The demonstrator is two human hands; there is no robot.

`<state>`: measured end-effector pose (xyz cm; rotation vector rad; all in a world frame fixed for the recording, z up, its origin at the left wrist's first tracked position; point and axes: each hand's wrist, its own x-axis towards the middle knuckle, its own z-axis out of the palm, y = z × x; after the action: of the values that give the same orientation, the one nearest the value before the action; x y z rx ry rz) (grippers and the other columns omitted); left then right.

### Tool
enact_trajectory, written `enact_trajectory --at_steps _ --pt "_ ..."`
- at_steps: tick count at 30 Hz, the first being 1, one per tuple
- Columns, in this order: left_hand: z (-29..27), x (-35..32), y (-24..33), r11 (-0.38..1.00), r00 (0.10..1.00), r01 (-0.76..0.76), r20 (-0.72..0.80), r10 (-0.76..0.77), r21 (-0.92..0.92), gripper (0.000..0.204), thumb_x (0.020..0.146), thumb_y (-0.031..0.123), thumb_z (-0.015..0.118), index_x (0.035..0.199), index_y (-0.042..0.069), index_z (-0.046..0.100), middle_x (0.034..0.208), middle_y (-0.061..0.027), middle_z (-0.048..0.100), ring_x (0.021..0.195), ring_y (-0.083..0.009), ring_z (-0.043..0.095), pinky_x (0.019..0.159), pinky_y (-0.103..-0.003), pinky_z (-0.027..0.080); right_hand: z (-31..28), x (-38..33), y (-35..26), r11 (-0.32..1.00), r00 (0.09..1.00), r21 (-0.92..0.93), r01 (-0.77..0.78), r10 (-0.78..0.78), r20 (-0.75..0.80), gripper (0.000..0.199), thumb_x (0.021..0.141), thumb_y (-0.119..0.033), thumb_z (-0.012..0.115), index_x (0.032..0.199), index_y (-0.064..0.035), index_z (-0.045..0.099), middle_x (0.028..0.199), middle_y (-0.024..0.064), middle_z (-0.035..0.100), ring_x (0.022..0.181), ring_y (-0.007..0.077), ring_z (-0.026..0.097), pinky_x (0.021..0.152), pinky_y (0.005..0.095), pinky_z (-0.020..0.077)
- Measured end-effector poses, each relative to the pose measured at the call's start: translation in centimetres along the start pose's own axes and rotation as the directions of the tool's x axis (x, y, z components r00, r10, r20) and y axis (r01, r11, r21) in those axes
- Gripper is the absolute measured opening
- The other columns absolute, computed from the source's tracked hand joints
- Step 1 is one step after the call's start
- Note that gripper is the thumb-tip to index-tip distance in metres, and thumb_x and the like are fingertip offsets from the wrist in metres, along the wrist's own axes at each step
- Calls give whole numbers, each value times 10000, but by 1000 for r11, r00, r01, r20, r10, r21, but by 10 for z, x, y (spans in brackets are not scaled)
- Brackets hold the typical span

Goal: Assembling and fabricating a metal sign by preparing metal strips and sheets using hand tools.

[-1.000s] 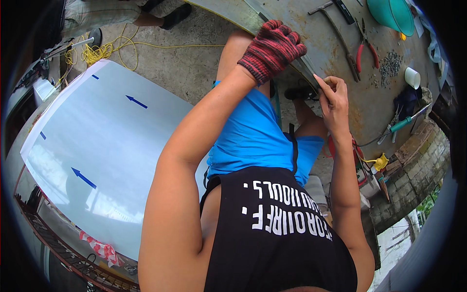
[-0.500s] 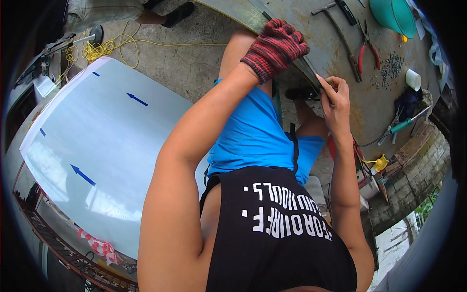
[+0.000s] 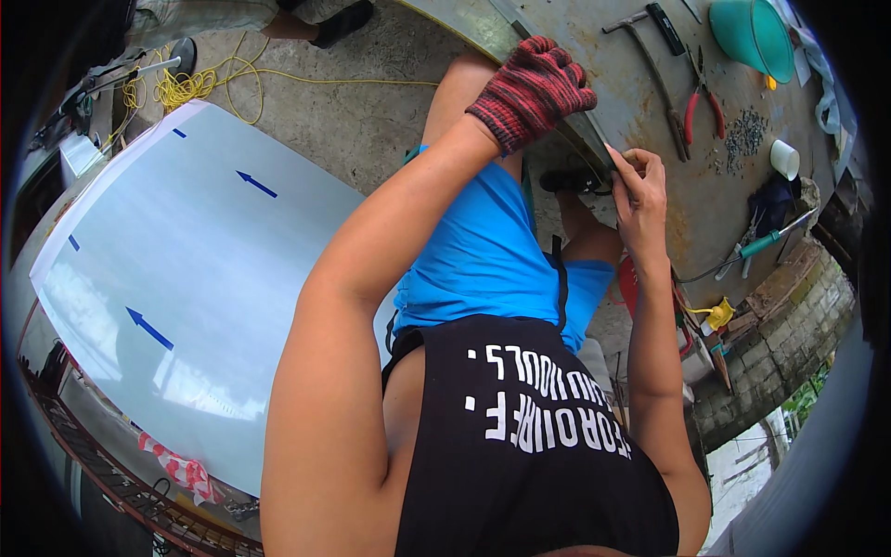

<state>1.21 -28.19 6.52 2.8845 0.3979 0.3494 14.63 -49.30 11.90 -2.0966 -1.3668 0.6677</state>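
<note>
My left hand (image 3: 536, 88), in a red and black knit glove, is curled over the near edge of a grey, stained metal sheet (image 3: 640, 84) at the top of the view. My bare right hand (image 3: 636, 181) pinches the same edge a little further right, fingers closed on the rim. A dark object (image 3: 568, 179) sits just under the edge between my hands; what it is cannot be told. My blue shorts and black top fill the lower middle.
A large white panel with blue arrows (image 3: 186, 260) lies to the left. Yellow cord (image 3: 186, 88) is coiled behind it. On the sheet are red-handled pliers (image 3: 701, 107), a hammer (image 3: 650, 56), small fasteners (image 3: 742, 135), a white cup (image 3: 784, 158) and a teal bucket (image 3: 752, 32). Another person's foot (image 3: 339, 23) is at the top.
Both hands stay on the sheet's edge. The right hand has shifted only slightly along the rim.
</note>
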Motion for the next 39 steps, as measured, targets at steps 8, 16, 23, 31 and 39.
enact_trajectory --at_steps 8,16,23,31,39 --pt "-2 -1 -1 998 998 -24 51 21 51 234 832 258 605 979 383 735 1014 76 698 1088 -184 660 1063 -445 370 0 -1 -3 1000 1000 -1 -18 18 11 499 848 69 675 1296 -143 731 1098 139 587 1011 301 583 909 392 484" --pt "-1 -1 -1 1000 999 -13 46 12 24 247 810 238 623 989 365 736 1016 72 695 1087 -186 660 1061 -450 374 1 0 -3 1000 1000 -5 -2 2 6 490 855 68 671 1295 -140 730 1095 134 583 1001 298 574 908 384 480" --pt "-3 -1 -1 999 999 -15 37 14 36 220 817 256 616 965 360 741 1015 75 704 1085 -173 665 1062 -435 374 0 0 -1 1000 1000 -7 5 -5 15 500 854 61 672 1305 -149 725 1093 131 582 996 300 570 923 391 471" --pt "-6 -1 1 999 999 -9 52 7 39 217 818 272 610 965 365 740 1019 77 706 1085 -181 665 1051 -435 379 0 -1 1 1000 1000 -7 -11 11 22 495 854 51 674 1304 -147 723 1090 132 581 997 299 571 931 395 466" --pt "-1 -2 -1 1000 1000 -4 9 4 -6 220 805 265 619 963 359 739 1002 60 704 1080 -197 664 1037 -440 388 1 -1 1 1000 1000 -9 -16 16 22 493 857 49 667 1306 -149 721 1095 135 582 1001 300 571 941 394 463"
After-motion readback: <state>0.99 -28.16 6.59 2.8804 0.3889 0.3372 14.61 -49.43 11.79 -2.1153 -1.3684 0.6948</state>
